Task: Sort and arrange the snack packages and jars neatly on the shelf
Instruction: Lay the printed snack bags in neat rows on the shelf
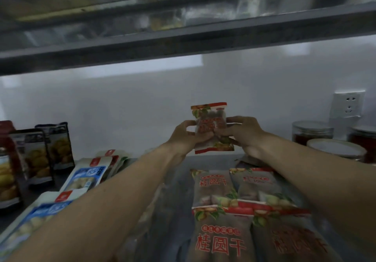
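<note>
On the far left I see dark bags with yellow fruit pictures [38,156] standing up in a row on the shelf [173,182]. Next to them, blue and white bags [85,178] lie flat, some on top of others, and they look a bit messy.

Then comes my left hand [183,137]. Its fingers are pressed onto the left edge of a small red and clear snack bag [210,127]. My right hand [244,135] pinches the right edge of the same bag. Both hands hold it up in the air, upright, near the back wall and above the shelf. It does not touch the shelf.

Under my arms, four more red bags [219,188] of the same kind lie flat, two by two, close together and partly over each other.

On the far right stand jars with silver lids [313,131], with dark stuff inside. A white wall plug [348,105] is above them.

I think I am in the middle of sorting the red bags. The one in my hands has no place yet. Next I think I should set it down in the free spot at the back, lined up with the other red bags, and go slowly so I do not bump the jars
</note>
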{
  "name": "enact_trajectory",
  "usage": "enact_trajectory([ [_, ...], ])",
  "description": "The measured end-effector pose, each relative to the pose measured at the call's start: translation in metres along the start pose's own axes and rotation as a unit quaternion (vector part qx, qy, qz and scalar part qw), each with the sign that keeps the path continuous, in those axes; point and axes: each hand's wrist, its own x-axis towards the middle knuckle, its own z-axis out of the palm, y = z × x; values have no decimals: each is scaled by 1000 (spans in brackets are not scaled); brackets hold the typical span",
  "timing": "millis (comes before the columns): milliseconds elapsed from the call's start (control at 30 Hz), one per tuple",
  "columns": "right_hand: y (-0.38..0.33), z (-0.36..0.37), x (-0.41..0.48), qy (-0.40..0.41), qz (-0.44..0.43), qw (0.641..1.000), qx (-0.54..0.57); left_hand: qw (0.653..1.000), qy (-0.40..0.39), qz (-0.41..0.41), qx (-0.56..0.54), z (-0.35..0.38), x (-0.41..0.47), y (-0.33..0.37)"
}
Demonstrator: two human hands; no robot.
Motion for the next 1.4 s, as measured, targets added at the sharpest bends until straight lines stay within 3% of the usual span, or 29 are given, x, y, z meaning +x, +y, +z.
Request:
enact_trajectory([
  [200,-9,-4,-19,-75,10,997,26,999,23,40,18,0,-21,4],
  [400,-8,-5,-24,-21,-13,1000,19,999,30,29,27,3,-23,5],
  [567,9,-3,-11,-1,23,1000,4,994,79,-35,68,5,-18,-7],
  [667,23,5,-5,0,37,998,-55,992,49,-101,58,9,-18,-15],
  [767,37,13,-1,2,40,988,-152,983,56,-127,122,10,-15,-27],
  [867,42,15,4,-14,26,954,-299,964,49,-132,223,4,-10,-28],
  [933,36,14,3,-29,-19,913,-407,932,11,-125,340,0,-15,-16],
  [1000,25,13,-3,-66,-75,867,-489,891,-87,-93,435,-1,-29,3],
  [1100,19,12,-14,-196,-80,803,-557,860,-279,-70,422,-4,-52,17],
  [1167,24,12,-19,-255,-70,766,-586,837,-324,-78,434,-5,-62,12],
  [1400,26,11,-32,-268,-78,751,-599,842,-326,-75,422,-4,-66,0],
])
